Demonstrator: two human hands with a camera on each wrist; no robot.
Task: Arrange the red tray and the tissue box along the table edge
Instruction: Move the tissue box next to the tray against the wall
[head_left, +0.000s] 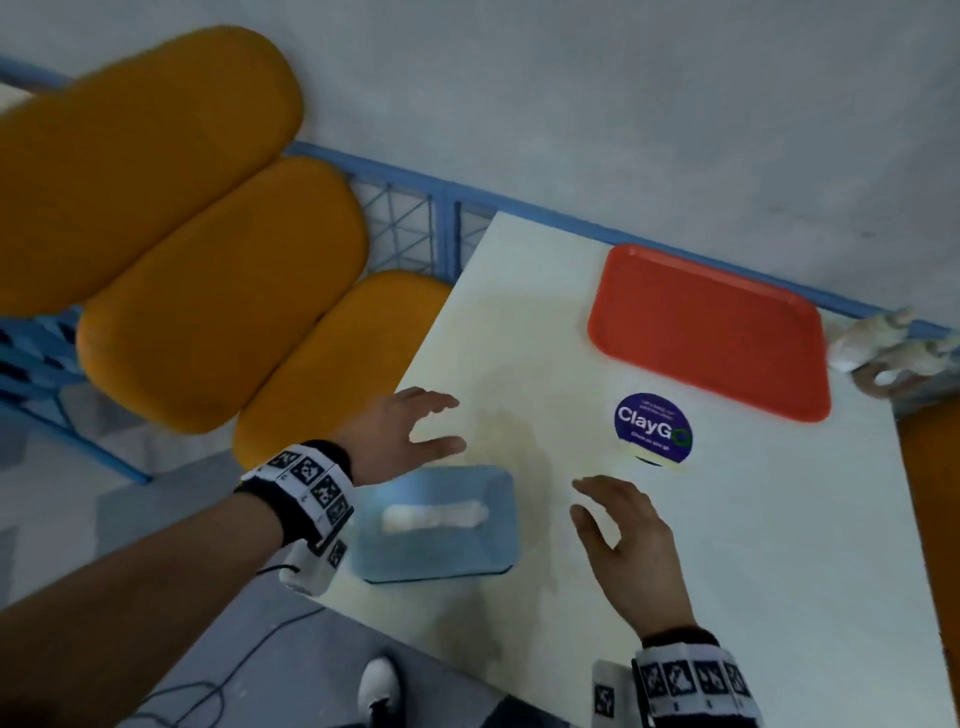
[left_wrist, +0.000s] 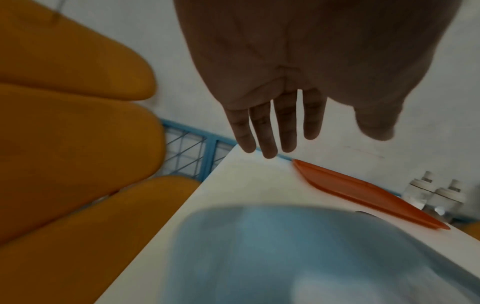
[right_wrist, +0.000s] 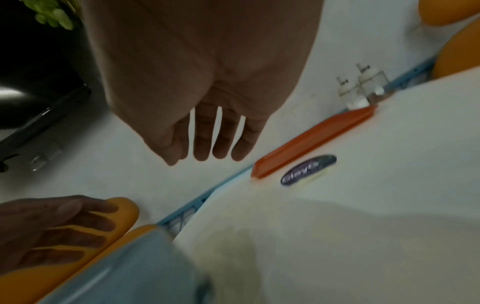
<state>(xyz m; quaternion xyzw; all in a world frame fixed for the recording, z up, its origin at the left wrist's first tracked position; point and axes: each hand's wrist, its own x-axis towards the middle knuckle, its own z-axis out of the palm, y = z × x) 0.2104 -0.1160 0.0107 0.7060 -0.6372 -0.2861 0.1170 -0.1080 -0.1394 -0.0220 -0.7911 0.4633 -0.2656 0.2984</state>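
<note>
A red tray lies flat at the far side of the white table, close to the wall; it also shows as a thin red slab. A blue tissue box with a white tissue sticking out sits near the table's left edge. My left hand hovers just beyond the box, fingers spread and straight, holding nothing. My right hand hovers to the right of the box, fingers straight, also empty.
A round purple ClayGo sticker lies between tray and hands. Orange seat cushions on a blue frame stand left of the table. Clear condiment bottles stand at the far right corner beside the tray. A cable lies on the floor.
</note>
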